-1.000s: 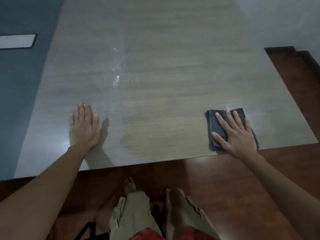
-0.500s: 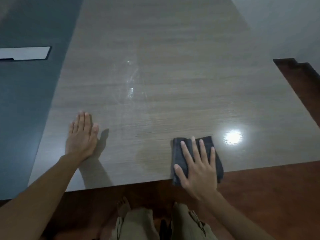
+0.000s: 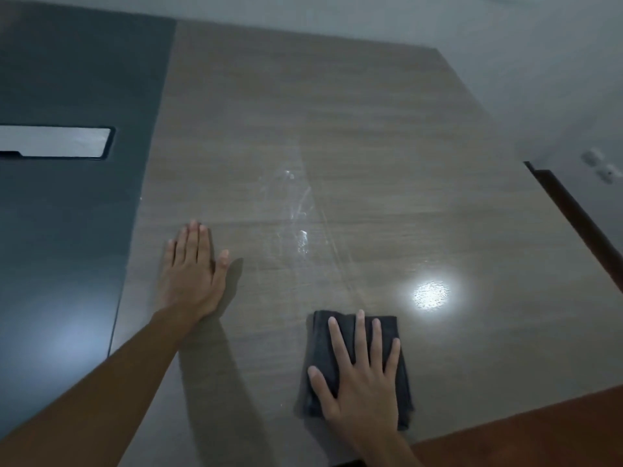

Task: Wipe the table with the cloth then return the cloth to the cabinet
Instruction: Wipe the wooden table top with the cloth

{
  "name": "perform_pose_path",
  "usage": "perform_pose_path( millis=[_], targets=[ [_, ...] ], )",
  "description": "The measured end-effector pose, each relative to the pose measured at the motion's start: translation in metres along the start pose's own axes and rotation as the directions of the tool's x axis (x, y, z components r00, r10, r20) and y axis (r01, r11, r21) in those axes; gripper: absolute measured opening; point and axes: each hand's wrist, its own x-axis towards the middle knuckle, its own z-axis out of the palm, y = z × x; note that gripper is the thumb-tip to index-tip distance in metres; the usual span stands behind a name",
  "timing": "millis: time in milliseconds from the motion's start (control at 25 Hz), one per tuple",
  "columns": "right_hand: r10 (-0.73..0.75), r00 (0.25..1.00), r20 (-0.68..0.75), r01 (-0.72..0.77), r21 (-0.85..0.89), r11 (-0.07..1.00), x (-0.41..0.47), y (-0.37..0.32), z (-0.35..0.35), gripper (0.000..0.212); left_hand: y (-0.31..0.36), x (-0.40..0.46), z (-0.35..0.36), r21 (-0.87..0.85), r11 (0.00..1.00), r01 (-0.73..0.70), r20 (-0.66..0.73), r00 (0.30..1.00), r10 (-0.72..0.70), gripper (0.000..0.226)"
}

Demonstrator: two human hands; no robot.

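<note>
Since the earlier frame, our right hand [image 3: 359, 382] has slid the cloth [image 3: 355, 365] leftward along the near edge of the table [image 3: 387, 146]. Both hands lie flat, fingers spread; our left hand [image 3: 194, 274] braces at 9 o'clock, holding nothing. Smears, possibly wet, remain at 12 o'clock; light pressure could miss them.

A dark grey panel [image 3: 67, 230] fills the left side. Set in the panel, towards its upper left, is a pale rectangular inset [image 3: 55, 142] with a dark frame. Far right of the panel, at the frame's edge, a reddish-brown wooden floor [image 3: 526, 433] shows in the lower corner. Above the floor rises a pale wall [image 3: 539, 79], carrying two small white fittings [image 3: 601, 166], too blurred to identify.
</note>
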Motion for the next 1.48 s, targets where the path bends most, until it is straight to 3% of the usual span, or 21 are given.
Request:
perform_pose_path(
  millis=[560, 1040, 1240, 1480],
  targets=[
    [0.059, 0.996, 0.060, -0.062, 0.046, 0.997, 0.250, -0.038, 0.006, 0.081, 0.001, 0.125, -0.003, 0.067, 0.998, -0.009, 0.024, 1.000, 0.007, 0.082],
    [0.004, 0.985, 0.171, -0.005, 0.007, 1.000, 0.514, -0.051, 0.000, 0.079, -0.026, 0.281, -0.006, 0.093, 0.995, 0.044, -0.008, 0.999, -0.043, 0.079],
    [-0.018, 0.985, 0.174, 0.012, 0.040, 0.999, 0.531, -0.086, 0.003, 0.078, -0.029, 0.289, -0.003, 0.090, 0.994, 0.062, -0.011, 0.998, -0.061, 0.071],
    [-0.138, 0.980, 0.142, 0.129, 0.069, 0.989, 0.453, -0.096, 0.010, 0.076, -0.032, 0.220, -0.002, 0.085, 0.995, 0.043, 0.026, 0.999, -0.045, 0.078]
  ],
)
